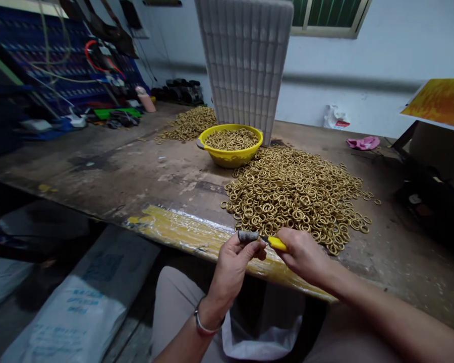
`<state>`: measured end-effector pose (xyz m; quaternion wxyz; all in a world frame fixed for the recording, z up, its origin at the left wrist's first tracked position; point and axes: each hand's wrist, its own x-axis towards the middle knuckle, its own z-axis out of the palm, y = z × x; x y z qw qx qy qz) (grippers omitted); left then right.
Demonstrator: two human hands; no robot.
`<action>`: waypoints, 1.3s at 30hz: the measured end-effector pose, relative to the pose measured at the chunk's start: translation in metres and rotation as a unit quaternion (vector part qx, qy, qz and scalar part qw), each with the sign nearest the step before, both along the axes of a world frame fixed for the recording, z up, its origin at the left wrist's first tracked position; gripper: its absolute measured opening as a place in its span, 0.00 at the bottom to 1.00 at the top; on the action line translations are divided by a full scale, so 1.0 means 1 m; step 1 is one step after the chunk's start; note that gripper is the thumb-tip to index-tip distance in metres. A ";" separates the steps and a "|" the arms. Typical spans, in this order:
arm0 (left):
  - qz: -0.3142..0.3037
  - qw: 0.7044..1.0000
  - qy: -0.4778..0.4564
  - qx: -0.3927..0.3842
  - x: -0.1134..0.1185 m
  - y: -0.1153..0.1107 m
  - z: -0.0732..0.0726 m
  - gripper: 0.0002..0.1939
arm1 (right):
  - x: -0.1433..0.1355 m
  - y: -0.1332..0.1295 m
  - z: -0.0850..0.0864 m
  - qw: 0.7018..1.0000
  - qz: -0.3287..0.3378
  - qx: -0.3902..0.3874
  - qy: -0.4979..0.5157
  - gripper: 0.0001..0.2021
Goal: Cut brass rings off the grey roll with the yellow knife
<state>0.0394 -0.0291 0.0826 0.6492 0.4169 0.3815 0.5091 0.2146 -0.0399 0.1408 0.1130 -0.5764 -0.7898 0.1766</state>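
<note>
My right hand is closed round the yellow handle of a small tool, whose dark tip points left. Just left of it, my left hand is pinched at the tool's tip; what it holds there is too small to make out. A grey wrap covers one of its fingers. Both hands are over the table's front edge, by yellow tape under clear film. Beyond them lies a large pile of brass-coloured rings. A yellow bowl full of similar rings stands behind the pile's left side.
A tall grey ribbed panel stands behind the bowl, with another ring pile to its left. A pink cloth lies at the back right. Below the front edge, an open white bag hangs between my knees.
</note>
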 end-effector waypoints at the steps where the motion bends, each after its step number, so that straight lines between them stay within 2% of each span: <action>1: 0.001 1.000 -0.001 0.002 0.000 -0.001 -0.001 0.10 | -0.002 -0.001 0.001 1.000 0.005 0.001 -0.028 0.04; 5: -0.001 1.000 0.022 0.019 0.000 -0.003 0.000 0.09 | -0.007 -0.002 0.003 0.996 0.018 0.002 -0.091 0.05; 12: 0.010 0.994 0.092 0.051 0.001 -0.003 0.007 0.08 | -0.007 -0.002 0.001 0.990 0.029 -0.001 -0.136 0.06; 17: -0.009 0.985 0.149 0.089 -0.003 -0.003 0.006 0.09 | -0.008 0.002 0.000 0.981 0.037 0.009 -0.191 0.10; 20: -0.014 0.979 0.178 0.095 -0.007 -0.009 0.009 0.09 | 0.002 0.013 -0.008 0.976 -0.011 0.003 -0.218 0.10; 22: -0.030 0.978 0.180 0.095 -0.009 -0.015 0.011 0.07 | 0.014 0.021 -0.014 0.972 -0.083 -0.017 -0.219 0.09; 24: -0.060 0.981 0.161 0.091 -0.012 -0.019 0.011 0.06 | 0.022 0.027 -0.016 0.976 -0.140 -0.026 -0.165 0.07; 25: -0.067 0.983 0.148 0.082 -0.012 -0.019 0.011 0.07 | 0.023 0.027 -0.016 0.985 -0.140 -0.027 -0.099 0.07; 27: -0.066 0.989 0.115 0.061 -0.009 -0.017 0.008 0.06 | 0.017 0.025 -0.011 0.990 -0.096 -0.049 0.088 0.10; 29: -0.066 0.994 0.084 0.032 -0.005 -0.013 0.006 0.08 | 0.004 0.020 -0.005 0.952 -0.049 -0.125 0.276 0.13; 31: -0.074 0.995 0.067 0.003 -0.001 -0.011 0.006 0.14 | -0.007 0.014 0.001 0.896 -0.032 -0.214 0.388 0.15; 33: -0.074 0.995 0.067 -0.015 0.002 -0.011 0.006 0.17 | -0.011 0.011 0.005 0.871 -0.031 -0.264 0.414 0.16; 39: -0.026 0.998 0.047 0.010 -0.005 -0.009 0.009 0.14 | -0.002 0.009 0.005 0.883 -0.036 -0.270 0.381 0.10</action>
